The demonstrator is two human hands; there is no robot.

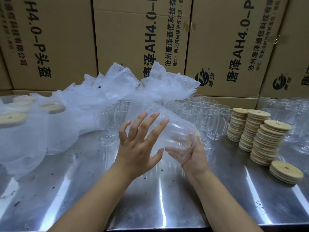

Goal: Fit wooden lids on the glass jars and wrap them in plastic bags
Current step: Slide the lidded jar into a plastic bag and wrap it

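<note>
While my left hand [140, 143] presses spread fingers on the bubble-bagged jar [168, 128] and my right hand [189, 154] cradles its lidded end open-palmed above the steel table [150, 203], neither grips; slick plastic could let it slip and shatter.

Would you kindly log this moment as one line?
bagged jar held above table; left hand open, against its side; right hand open, beneath

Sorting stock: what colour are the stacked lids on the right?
Pale tan wood; the lids show best in the head view.

Stacked printed cardboard boxes [137, 39], shiny steel table [167, 206]
</note>
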